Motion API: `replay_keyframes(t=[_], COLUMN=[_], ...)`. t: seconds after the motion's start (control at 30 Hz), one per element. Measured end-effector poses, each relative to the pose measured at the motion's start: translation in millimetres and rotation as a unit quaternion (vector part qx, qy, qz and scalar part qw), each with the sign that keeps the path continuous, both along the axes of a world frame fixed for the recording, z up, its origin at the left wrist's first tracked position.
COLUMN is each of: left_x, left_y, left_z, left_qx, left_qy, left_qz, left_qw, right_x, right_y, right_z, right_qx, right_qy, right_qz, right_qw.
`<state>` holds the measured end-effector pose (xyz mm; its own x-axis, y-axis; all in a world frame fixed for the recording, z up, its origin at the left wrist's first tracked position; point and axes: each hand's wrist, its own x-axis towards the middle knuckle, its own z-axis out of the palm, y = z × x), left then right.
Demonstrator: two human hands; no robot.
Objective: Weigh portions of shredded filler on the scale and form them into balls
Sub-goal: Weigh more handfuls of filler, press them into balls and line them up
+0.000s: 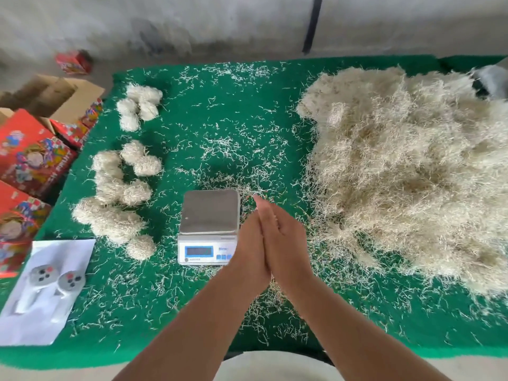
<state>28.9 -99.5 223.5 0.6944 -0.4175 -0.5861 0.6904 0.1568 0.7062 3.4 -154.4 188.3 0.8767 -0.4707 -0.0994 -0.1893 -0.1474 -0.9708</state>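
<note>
Left hand [248, 244] and right hand [283, 237] press flat, palm to palm — scale [210, 213] just left, filler pile [406, 171] right.

Open mat [220, 138] between balls [115, 204], filler heap [398, 166]

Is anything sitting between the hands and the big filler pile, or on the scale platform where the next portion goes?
Nothing visible. The hands, pressed palm to palm, are beside the scale; only loose strands on the green mat separate them from the filler pile to the right. The scale platform is bare.
</note>
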Motion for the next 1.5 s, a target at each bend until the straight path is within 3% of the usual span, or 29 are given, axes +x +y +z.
replay_keyframes(t=[0.17, 0.2, 0.27, 0.37, 0.43, 0.47, 0.57, 0.63, 0.7, 0.9, 1.1, 1.3, 1.5], left_x=[11, 9, 9, 19, 33, 43, 82, 113, 143, 213, 221, 191, 133], left_y=[28, 35, 51, 82, 99, 107, 130, 147, 161, 166, 171, 212, 256], left_z=[-8, -13, -30, -66, -79, -86, -104, -119, -135, -183, -209, -188, -151], left_qx=[0.020, 0.036, 0.092, 0.234, 0.242, 0.245, 0.292, 0.314, 0.327, 0.371, 0.388, 0.425, 0.450], left_qy=[0.068, 0.064, -0.042, -0.286, -0.357, -0.360, -0.357, -0.369, -0.368, -0.442, -0.495, -0.472, -0.377], left_qz=[-0.115, -0.156, -0.229, -0.249, -0.270, -0.272, -0.229, -0.217, -0.211, -0.238, -0.265, -0.202, -0.109], left_qw=[0.991, 0.985, 0.968, 0.895, 0.861, 0.858, 0.857, 0.848, 0.844, 0.782, 0.731, 0.745, 0.802], right_x=[19, 26, 36, 48, 44, 46, 62, 73, 79, 52, 16, 10, 22], right_y=[-22, -31, -39, -25, -5, 10, 39, 50, 55, 61, 61, 47, 34], right_z=[-31, -33, -32, -45, -54, -58, -60, -56, -55, -77, -90, -85, -63], right_qx=[-0.068, -0.117, -0.154, -0.025, 0.102, 0.093, 0.219, 0.242, 0.319, 0.297, 0.292, 0.272, 0.258], right_qy=[0.021, 0.086, 0.232, 0.268, 0.240, 0.228, 0.203, 0.211, 0.220, 0.269, 0.290, 0.277, 0.267], right_qz=[-0.106, -0.100, -0.118, -0.098, -0.075, -0.033, -0.007, 0.042, 0.003, -0.061, -0.107, -0.096, -0.047], right_qw=[0.992, 0.984, 0.953, 0.958, 0.962, 0.969, 0.954, 0.946, 0.922, 0.914, 0.905, 0.916, 0.927])
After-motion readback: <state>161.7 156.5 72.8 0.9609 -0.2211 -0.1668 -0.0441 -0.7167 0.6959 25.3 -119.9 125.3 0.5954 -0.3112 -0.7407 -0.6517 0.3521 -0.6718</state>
